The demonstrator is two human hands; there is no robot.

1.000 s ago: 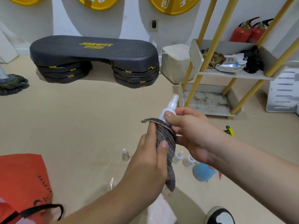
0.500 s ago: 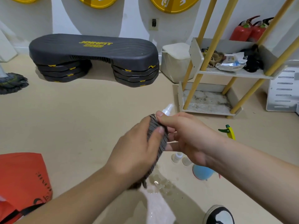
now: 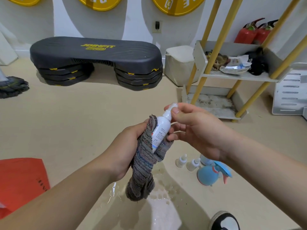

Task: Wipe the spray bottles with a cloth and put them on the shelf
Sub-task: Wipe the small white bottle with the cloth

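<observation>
The small white spray bottle [image 3: 161, 130] sits between both hands above the wet floor [image 3: 166, 188]. The right hand [image 3: 196, 133] pinches its cap; the left hand [image 3: 131, 146] closes the soft cloth [image 3: 144, 163] around its body. Light, smooth plastic, probably slippery; the neck grips best.

The room is evenly and fairly brightly lit by soft, diffuse light from above; no lamp is in view. Shadows are weak: a soft one lies under the black step platform [image 3: 96, 53] at the far left, and a broad, faint one spreads over the near floor [image 3: 83, 123] below the arms. Wet patches on the near floor catch small white glints. The wide-angle lens bends the picture, so the yellow shelf poles [image 3: 206, 52] at the far right lean and the near forearms look oversized. Focus is fairly sharp at centre, softer toward the edges.
</observation>
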